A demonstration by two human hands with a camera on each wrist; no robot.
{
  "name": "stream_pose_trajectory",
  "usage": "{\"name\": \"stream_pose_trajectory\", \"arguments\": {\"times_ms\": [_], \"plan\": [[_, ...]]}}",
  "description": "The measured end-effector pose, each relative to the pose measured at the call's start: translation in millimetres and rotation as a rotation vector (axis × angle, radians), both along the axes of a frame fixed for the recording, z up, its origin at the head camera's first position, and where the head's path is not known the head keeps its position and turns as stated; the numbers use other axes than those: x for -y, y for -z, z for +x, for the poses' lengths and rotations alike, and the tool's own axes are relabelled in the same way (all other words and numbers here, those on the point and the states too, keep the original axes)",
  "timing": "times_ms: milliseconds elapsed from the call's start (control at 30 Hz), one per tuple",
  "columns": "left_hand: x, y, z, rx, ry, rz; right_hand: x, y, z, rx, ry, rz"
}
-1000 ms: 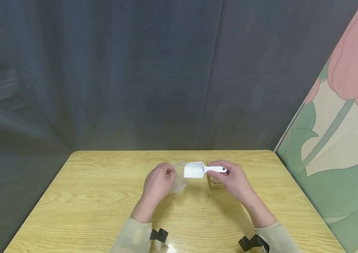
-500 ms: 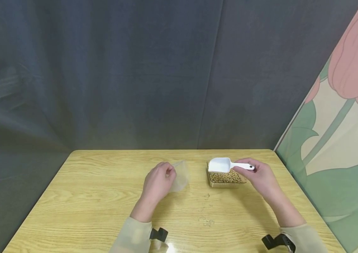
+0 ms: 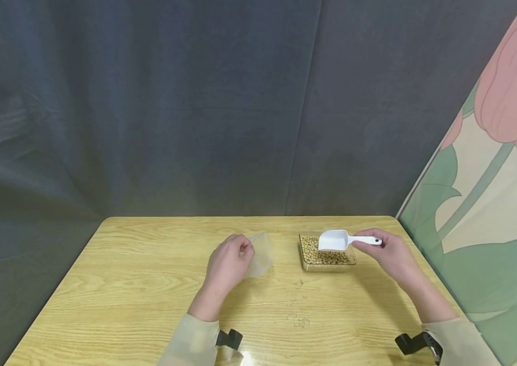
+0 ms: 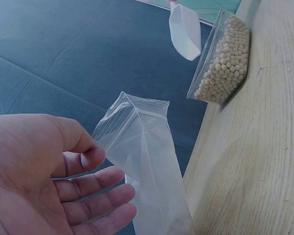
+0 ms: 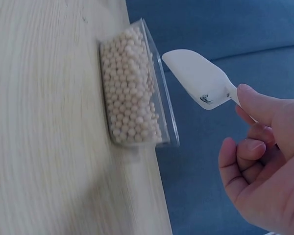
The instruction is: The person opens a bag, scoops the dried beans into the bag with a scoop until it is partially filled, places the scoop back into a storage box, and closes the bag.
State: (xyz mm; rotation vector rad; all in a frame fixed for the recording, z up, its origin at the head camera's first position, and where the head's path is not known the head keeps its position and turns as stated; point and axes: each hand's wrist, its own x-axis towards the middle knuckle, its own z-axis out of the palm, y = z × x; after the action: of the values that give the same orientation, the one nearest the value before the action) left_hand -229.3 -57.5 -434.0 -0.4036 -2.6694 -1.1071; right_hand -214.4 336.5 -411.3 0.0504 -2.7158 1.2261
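My right hand (image 3: 388,254) pinches the handle of a white scoop (image 3: 333,240) between thumb and fingers. The scoop hangs above a clear plastic box (image 3: 327,268) filled with round tan beans (image 5: 130,98); a gap shows between scoop and box in the right wrist view. To the left, my left hand (image 3: 229,262) pinches the edge of a clear zip bag (image 4: 152,161) between thumb and index finger. The bag's top stands open beside the fingers, and its lower part reaches down near the table. Its other fingers are loosely bent in the left wrist view.
The wooden table (image 3: 126,284) ends at a dark curtain (image 3: 194,127) behind. A wall panel with a tulip print (image 3: 505,203) stands along the right side. Small dark marks (image 3: 301,322) lie on the tabletop in front of the box.
My right hand has carried the scoop rightward, from beside the bag to above the box of beans, uncovering the box. The left hand and bag have stayed in place.
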Motion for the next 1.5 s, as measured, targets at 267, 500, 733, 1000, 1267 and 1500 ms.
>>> {"name": "stream_pose_trajectory", "arguments": {"times_ms": [267, 500, 733, 1000, 1267, 1500], "plan": [[0.2, 0.0, 0.5, -0.002, 0.0, -0.005, -10.2, 4.6, -3.4, 0.018, -0.039, 0.019], [0.1, -0.1, 0.6, -0.008, 0.005, -0.004, -19.4, 7.6, -8.6, 0.034, -0.067, 0.04], [0.1, -1.1, 1.1, 0.003, 0.0, -0.007, -23.3, 7.7, -13.4, 0.064, -0.085, 0.076], [0.4, -1.1, 1.1, -0.009, 0.002, -0.006, -17.5, 9.1, -18.7, 0.095, -0.12, 0.055], [0.6, -1.2, 0.9, -0.008, -0.002, -0.001, -11.5, 22.0, -23.5, 0.141, -0.135, -0.014], [0.6, -0.3, 0.4, -0.004, -0.004, 0.003, -8.3, 36.2, -25.9, 0.167, -0.118, -0.077]]}}
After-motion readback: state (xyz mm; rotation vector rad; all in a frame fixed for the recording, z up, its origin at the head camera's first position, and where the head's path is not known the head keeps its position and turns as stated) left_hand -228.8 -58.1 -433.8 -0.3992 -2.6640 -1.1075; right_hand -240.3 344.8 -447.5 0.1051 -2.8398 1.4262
